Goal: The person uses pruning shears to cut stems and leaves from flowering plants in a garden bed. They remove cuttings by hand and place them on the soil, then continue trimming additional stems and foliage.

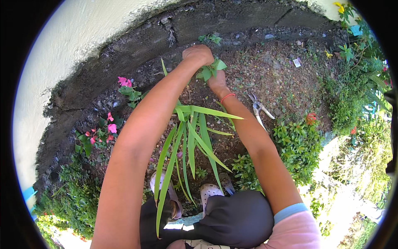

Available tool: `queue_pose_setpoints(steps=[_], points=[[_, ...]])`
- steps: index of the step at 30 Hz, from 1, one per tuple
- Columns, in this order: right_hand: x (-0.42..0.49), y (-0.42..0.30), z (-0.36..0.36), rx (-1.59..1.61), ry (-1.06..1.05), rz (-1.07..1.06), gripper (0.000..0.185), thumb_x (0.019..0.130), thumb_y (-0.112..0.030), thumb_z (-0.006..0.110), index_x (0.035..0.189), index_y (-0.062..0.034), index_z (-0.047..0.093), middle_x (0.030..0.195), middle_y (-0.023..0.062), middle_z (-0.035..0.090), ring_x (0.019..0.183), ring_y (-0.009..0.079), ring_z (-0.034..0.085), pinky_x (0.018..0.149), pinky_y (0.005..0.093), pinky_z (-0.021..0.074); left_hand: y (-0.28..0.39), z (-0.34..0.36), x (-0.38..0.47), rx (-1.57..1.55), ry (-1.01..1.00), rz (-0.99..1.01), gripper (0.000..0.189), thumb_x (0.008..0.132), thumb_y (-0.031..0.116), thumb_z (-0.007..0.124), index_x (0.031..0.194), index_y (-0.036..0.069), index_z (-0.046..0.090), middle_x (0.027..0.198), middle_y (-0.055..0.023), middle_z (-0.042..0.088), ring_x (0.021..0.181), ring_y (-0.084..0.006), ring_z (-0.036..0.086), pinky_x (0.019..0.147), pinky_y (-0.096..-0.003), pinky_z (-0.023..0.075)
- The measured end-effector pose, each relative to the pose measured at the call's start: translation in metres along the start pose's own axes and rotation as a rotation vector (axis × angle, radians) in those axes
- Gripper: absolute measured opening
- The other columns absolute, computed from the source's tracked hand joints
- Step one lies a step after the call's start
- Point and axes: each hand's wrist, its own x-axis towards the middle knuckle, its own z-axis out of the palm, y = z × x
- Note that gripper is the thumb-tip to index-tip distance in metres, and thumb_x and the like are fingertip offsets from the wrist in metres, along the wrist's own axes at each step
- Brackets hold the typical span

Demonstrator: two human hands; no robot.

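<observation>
Both arms reach forward to the soil by the foot of the wall. My left hand (199,54) is bent at the wrist, its back towards me and its fingers out of sight. Just below and right of it, my right hand (217,79) is partly covered by the broad green leaves of a small plant (211,70). The leaves lie between the two hands; whether either one grips the stem cannot be seen. A long-leaved strappy plant (191,124) spreads between my forearms. Pruning shears (258,109) with pale handles lie on the soil right of my right forearm.
A wall with a dark, rough base (217,18) curves across the far side. Pink-flowered bougainvillea (107,129) grows at left. Low green shrubs (298,149) stand at right, with more at lower left. My clogs (210,193) rest near the strappy plant's leaf tips. A small weed (211,38) sprouts by the wall.
</observation>
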Motion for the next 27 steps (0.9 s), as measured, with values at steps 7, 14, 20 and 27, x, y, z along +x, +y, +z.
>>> queue_pose_setpoints(steps=[7, 14, 20, 27], points=[[-0.005, 0.008, -0.048, -0.333, -0.134, -0.222, 0.02, 0.074, -0.014, 0.061, 0.091, -0.002, 0.061, 0.087, 0.0211, 0.062, 0.085, 0.036, 0.06, 0.074, 0.0426, 0.0483, -0.01, -0.023, -0.005, 0.08, 0.05, 0.094, 0.038, 0.076, 0.02, 0.05, 0.102, -0.006, 0.063, 0.114, -0.0237, 0.057, 0.11, -0.0318, 0.055, 0.09, -0.0398, 0.0452], [-0.027, 0.01, -0.174, -0.818, -0.403, 0.325, 0.02, 0.079, -0.014, 0.057, 0.094, -0.0046, 0.066, 0.102, 0.018, 0.063, 0.094, 0.0326, 0.062, 0.067, 0.0439, 0.053, 0.039, -0.06, -0.003, 0.274, 0.041, 0.284, 0.029, 0.068, 0.015, 0.062, 0.085, -0.008, 0.064, 0.094, -0.0232, 0.064, 0.092, -0.0357, 0.062, 0.078, -0.0396, 0.0502], [-0.088, 0.015, -0.176, -0.925, -0.601, 0.759, 0.044, 0.076, -0.036, 0.068, 0.109, -0.0075, 0.063, 0.119, 0.0063, 0.059, 0.106, 0.029, 0.058, 0.078, 0.0509, 0.0486, 0.117, -0.042, -0.033, 0.386, -0.059, 0.604, 0.033, 0.071, 0.026, 0.067, 0.084, -0.004, 0.066, 0.092, -0.0211, 0.064, 0.089, -0.0351, 0.063, 0.077, -0.0407, 0.0494], [-0.091, -0.005, -0.198, -0.596, -0.25, 0.672, 0.025, 0.085, -0.018, 0.05, 0.103, -0.0109, 0.067, 0.111, 0.0112, 0.062, 0.104, 0.0269, 0.059, 0.084, 0.0344, 0.049, 0.129, -0.009, -0.076, 0.033, -0.055, 0.58, 0.041, 0.079, 0.037, 0.061, 0.093, 0.0, 0.066, 0.096, -0.0191, 0.064, 0.096, -0.0305, 0.061, 0.082, -0.0389, 0.0458]])
